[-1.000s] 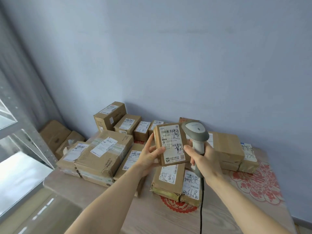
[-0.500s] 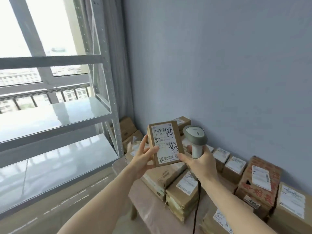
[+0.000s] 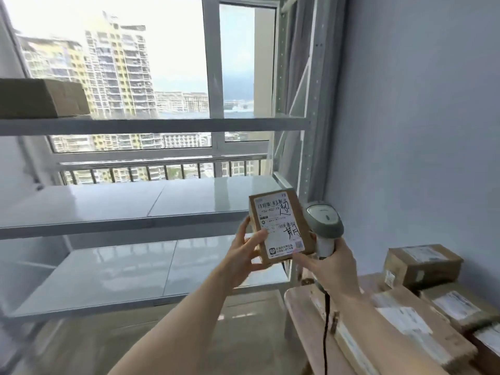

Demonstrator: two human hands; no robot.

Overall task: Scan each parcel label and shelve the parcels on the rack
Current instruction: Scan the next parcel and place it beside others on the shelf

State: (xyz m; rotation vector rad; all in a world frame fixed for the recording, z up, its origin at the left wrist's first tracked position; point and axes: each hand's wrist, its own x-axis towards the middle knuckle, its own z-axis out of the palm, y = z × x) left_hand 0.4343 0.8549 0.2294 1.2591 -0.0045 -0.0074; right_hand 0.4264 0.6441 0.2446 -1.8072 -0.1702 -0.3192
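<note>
The left hand [image 3: 244, 257] grips a small parcel [image 3: 281, 226] upright; the right hand [image 3: 328, 263] grasps the scanner [image 3: 324, 226], touching the parcel's right edge. Past both hands stands the rack [image 3: 151, 125], 1 box [image 3: 43, 97] up left. More parcels [image 3: 422, 266] lie right of the right hand.

The view has swung left, away from the wall, and now faces the rack [image 3: 151, 125] and the window [image 3: 130, 63] behind it, which fill the left and centre of the frame. The desk [image 3: 303, 315] and its stacked parcels [image 3: 422, 263], central a second ago, have slid to the lower right corner. A box on the upper shelf [image 3: 40, 97] has come into sight at upper left. The held parcel [image 3: 281, 226] now sits before the middle shelf, right of centre.
</note>
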